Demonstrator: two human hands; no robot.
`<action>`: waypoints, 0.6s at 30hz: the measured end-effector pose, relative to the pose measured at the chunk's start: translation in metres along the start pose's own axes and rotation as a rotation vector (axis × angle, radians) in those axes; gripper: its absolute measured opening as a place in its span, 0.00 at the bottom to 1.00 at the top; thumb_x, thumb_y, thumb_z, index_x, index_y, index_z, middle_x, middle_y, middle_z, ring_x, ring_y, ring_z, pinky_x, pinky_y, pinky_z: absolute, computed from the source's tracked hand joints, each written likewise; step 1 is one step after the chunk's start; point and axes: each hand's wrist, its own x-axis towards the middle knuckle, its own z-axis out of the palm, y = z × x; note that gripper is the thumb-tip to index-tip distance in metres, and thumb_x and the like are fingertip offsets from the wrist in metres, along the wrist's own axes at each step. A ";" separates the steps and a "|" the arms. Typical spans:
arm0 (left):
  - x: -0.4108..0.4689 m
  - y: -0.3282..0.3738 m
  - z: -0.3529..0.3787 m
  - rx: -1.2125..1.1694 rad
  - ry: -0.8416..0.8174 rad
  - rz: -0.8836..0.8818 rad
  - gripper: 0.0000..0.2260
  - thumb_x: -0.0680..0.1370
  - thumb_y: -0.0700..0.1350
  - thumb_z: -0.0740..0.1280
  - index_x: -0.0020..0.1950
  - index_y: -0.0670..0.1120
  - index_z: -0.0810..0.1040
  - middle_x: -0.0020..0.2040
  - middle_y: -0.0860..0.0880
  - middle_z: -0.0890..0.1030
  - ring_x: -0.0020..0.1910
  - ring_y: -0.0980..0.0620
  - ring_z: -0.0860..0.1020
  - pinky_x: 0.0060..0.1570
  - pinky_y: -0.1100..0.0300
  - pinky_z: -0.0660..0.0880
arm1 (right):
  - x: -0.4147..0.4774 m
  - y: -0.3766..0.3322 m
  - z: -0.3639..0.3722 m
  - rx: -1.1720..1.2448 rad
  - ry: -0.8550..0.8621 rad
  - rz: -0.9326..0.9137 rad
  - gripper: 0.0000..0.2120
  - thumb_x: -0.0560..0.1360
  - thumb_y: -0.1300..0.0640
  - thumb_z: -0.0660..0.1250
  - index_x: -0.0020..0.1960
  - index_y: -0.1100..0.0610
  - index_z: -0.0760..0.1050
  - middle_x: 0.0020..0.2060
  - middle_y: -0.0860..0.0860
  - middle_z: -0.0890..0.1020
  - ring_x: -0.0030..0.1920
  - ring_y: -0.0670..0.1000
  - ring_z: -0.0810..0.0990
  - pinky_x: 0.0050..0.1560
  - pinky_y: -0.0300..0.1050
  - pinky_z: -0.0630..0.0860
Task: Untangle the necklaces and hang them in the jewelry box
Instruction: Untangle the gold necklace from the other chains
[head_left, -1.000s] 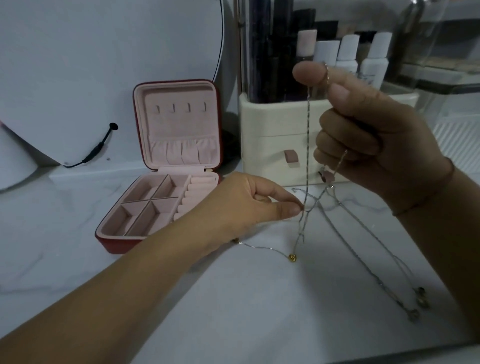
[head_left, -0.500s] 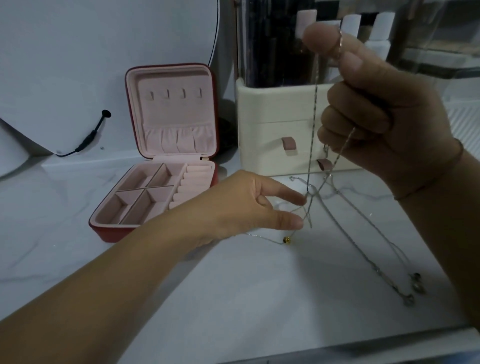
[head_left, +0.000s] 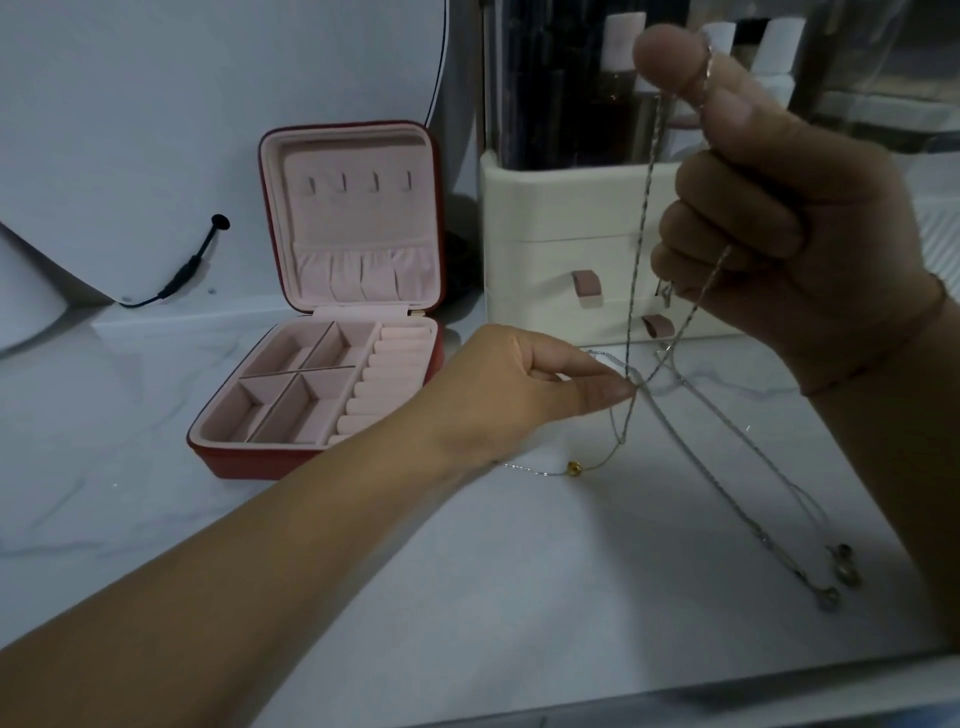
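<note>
My right hand is raised at the upper right and pinches the top of a thin silver chain between thumb and forefinger; the chain hangs down to the tabletop. My left hand reaches in from the lower left and pinches the crossing strands low down. A gold bead on a fine chain lies just below that hand. More silver necklaces trail across the table to small pendants at the right. The red jewelry box stands open at the left, with pink lining and several hooks in its lid.
A cream drawer organiser holding bottles stands behind the chains. A round white mirror with a black cable leans at the back left. The white marble tabletop ends at a front edge along the bottom right.
My right hand has lifted the chain higher. My left hand opened its fingers briefly, then closed them on the crossing strands again. The gold bead has slid a little along the table.
</note>
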 end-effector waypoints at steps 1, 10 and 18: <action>0.001 0.000 -0.003 0.014 0.016 -0.004 0.07 0.68 0.49 0.74 0.44 0.50 0.86 0.44 0.44 0.85 0.46 0.49 0.83 0.53 0.63 0.76 | 0.000 0.000 -0.001 0.002 -0.003 0.000 0.19 0.81 0.59 0.46 0.65 0.52 0.71 0.21 0.48 0.56 0.21 0.44 0.53 0.24 0.36 0.54; 0.002 0.010 -0.033 -0.054 0.134 0.017 0.07 0.73 0.46 0.69 0.43 0.43 0.83 0.19 0.57 0.64 0.17 0.59 0.59 0.19 0.69 0.56 | 0.000 0.003 -0.004 -0.025 -0.109 0.073 0.15 0.77 0.55 0.56 0.56 0.50 0.80 0.20 0.47 0.58 0.21 0.45 0.54 0.25 0.38 0.54; 0.000 0.016 -0.050 -0.388 -0.025 0.000 0.07 0.71 0.49 0.66 0.37 0.47 0.80 0.22 0.54 0.59 0.19 0.59 0.56 0.20 0.66 0.51 | 0.003 0.016 -0.009 -0.342 -0.133 0.322 0.13 0.70 0.44 0.69 0.36 0.53 0.78 0.26 0.50 0.73 0.26 0.46 0.68 0.28 0.36 0.66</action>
